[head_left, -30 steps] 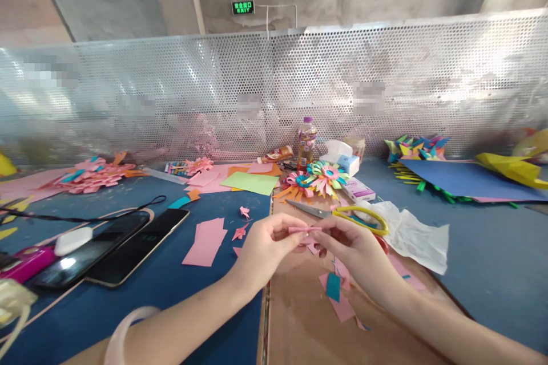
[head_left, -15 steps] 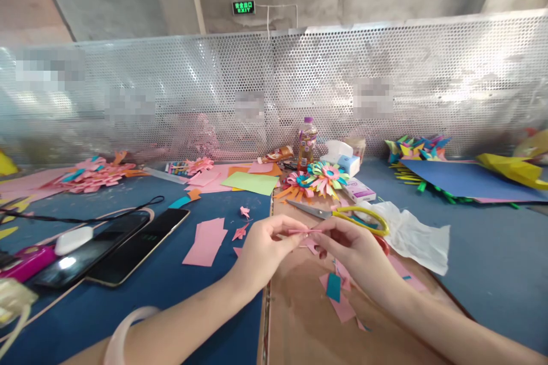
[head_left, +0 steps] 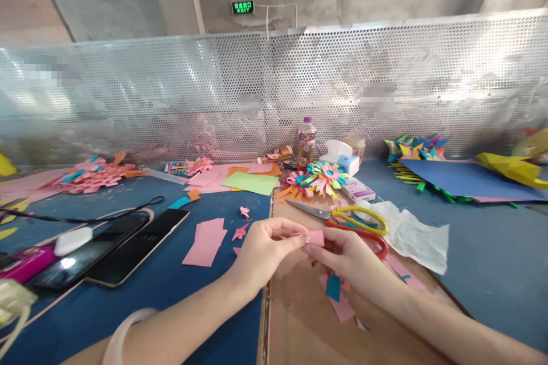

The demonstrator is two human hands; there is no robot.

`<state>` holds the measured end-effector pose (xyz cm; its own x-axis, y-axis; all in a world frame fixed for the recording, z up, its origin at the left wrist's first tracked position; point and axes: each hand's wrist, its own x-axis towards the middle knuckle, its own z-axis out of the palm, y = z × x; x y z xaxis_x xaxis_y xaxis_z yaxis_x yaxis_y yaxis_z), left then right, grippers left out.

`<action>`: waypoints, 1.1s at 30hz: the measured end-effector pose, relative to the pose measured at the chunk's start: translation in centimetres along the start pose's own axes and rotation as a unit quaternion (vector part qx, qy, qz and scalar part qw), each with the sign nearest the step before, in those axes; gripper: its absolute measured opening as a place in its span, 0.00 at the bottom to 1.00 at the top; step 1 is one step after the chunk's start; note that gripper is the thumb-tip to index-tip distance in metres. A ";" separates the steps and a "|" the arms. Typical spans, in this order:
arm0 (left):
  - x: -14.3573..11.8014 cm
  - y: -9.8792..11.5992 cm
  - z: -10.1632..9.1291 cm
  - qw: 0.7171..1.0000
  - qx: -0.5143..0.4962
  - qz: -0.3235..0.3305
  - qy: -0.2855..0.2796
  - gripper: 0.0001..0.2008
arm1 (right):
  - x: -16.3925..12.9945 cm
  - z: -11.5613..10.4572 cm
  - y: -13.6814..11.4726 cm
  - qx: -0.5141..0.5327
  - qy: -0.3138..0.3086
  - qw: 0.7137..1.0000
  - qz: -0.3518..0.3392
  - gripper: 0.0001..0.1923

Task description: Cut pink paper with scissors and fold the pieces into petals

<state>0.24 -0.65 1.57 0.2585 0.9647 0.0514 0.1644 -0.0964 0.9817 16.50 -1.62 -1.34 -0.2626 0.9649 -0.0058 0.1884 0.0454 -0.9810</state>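
Between my two hands is a small folded piece of pink paper (head_left: 315, 238). My left hand (head_left: 268, 245) pinches its left part between thumb and fingers. On its right end, the thumb and fingers of my right hand (head_left: 345, 251) are closed. Scissors (head_left: 359, 219) with yellow and red handles lie just behind my right hand, blades pointing left. Pink and blue paper scraps (head_left: 338, 296) lie on the brown board under my right wrist. Left of my left hand are a stack of pink paper rectangles (head_left: 205, 242) and small folded pink pieces (head_left: 240, 232).
Two phones (head_left: 137, 248) lie at left, near a black cable (head_left: 128, 205). Paper flowers (head_left: 326, 178), a bottle (head_left: 307, 142), a tissue pack (head_left: 345, 162) and coloured sheets (head_left: 250, 182) stand or lie behind my hands. Crumpled white tissue (head_left: 417, 234) is at right. A perforated metal screen (head_left: 192, 85) closes off the back.
The pink paper has turned from edge-on to showing a flat face. My right hand has shifted slightly right and lower, uncovering more of the scissors' red handle.
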 end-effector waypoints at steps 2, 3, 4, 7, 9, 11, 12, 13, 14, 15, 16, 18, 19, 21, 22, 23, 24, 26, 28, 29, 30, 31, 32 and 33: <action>0.0 0.1 0.0 1.000 -0.004 -0.010 0.000 0.08 | -0.1 0.0 0.0 0.010 -0.003 1.000 0.009 0.17; 0.0 0.1 0.0 1.000 -0.006 -0.016 0.001 0.09 | -0.1 0.0 -0.1 0.018 -0.004 1.000 0.013 0.17; 0.0 0.2 0.1 1.000 -0.009 -0.020 0.003 0.09 | -0.2 0.0 -0.1 0.025 -0.005 1.000 0.016 0.17; 0.0 0.4 0.0 0.999 -0.027 -0.030 0.002 0.08 | -0.4 -0.2 -0.2 0.029 -0.011 0.999 0.029 0.18; -0.1 0.5 0.0 0.998 -0.040 -0.039 -0.003 0.08 | -0.4 -0.3 -0.1 0.025 -0.016 0.999 0.033 0.18; -0.1 0.5 0.0 0.997 -0.053 -0.048 -0.008 0.09 | -0.3 -0.5 0.0 0.027 -0.021 0.999 0.032 0.18; -0.1 0.5 0.0 0.997 -0.059 -0.050 -0.008 0.09 | -0.3 -0.5 0.0 0.034 -0.023 0.999 0.031 0.18; -0.1 0.5 0.0 0.997 -0.065 -0.050 -0.007 0.10 | -0.2 -0.6 0.1 0.043 -0.027 0.998 0.031 0.18; -0.1 0.5 0.0 0.996 -0.069 -0.051 -0.005 0.11 | -0.1 -0.6 0.1 0.055 -0.032 0.997 0.032 0.18; -0.1 0.5 0.0 0.996 -0.072 -0.053 -0.003 0.12 | 0.1 -0.7 0.1 0.067 -0.038 0.996 0.035 0.18; -0.1 0.5 0.0 0.996 -0.074 -0.058 -0.001 0.13 | 0.2 -0.7 0.2 0.078 -0.042 0.995 0.039 0.19; -0.1 0.6 -0.1 0.995 -0.074 -0.067 -0.003 0.15 | 0.3 -0.8 0.2 0.086 -0.049 0.994 0.048 0.20; -0.1 0.7 -0.1 0.995 -0.074 -0.071 -0.006 0.16 | 0.3 -0.9 0.2 0.081 -0.052 0.994 0.050 0.21; -0.2 0.7 -0.2 0.994 -0.075 -0.073 -0.013 0.18 | 0.2 -1.0 0.2 0.060 -0.058 0.995 0.051 0.23; -0.3 0.7 -0.2 0.994 -0.078 -0.070 -0.016 0.19 | 0.1 -1.1 0.2 0.050 -0.059 0.996 0.051 0.24; -0.3 0.7 -0.2 0.994 -0.082 -0.068 -0.017 0.20 | 0.0 -1.1 0.1 0.043 -0.059 0.996 0.051 0.24; -0.4 0.7 -0.1 0.994 -0.087 -0.067 -0.018 0.20 | -0.1 -1.1 0.0 0.040 -0.057 0.996 0.052 0.24; -0.5 0.5 0.0 0.993 -0.094 -0.068 -0.013 0.20 | -0.3 -1.1 -0.2 0.041 -0.057 0.996 0.060 0.23; -0.6 0.3 0.1 0.993 -0.096 -0.070 -0.004 0.17 | -0.5 -1.0 -0.4 0.042 -0.062 0.995 0.069 0.22; -0.6 0.2 0.2 0.993 -0.098 -0.069 -0.002 0.15 | -0.5 -0.9 -0.5 0.040 -0.065 0.995 0.071 0.21; -0.7 0.2 0.3 0.993 -0.101 -0.067 -0.003 0.13 | -0.5 -0.8 -0.6 0.037 -0.068 0.994 0.072 0.20; -0.7 0.1 0.3 0.992 -0.106 -0.065 -0.006 0.12 | -0.5 -0.8 -0.7 0.036 -0.071 0.994 0.071 0.19; -0.7 0.0 0.4 0.991 -0.112 -0.065 -0.013 0.11 | -0.5 -0.7 -0.7 0.039 -0.073 0.994 0.067 0.18; -0.7 0.0 0.5 0.990 -0.121 -0.066 -0.020 0.10 | -0.6 -0.5 -0.8 0.046 -0.076 0.994 0.062 0.17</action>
<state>0.49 -1.48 1.45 0.2872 0.9542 -0.0834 -0.0325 0.0967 0.9948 17.01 -2.06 -0.46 -0.3845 0.9108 -0.1504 0.1428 -0.1023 -0.9845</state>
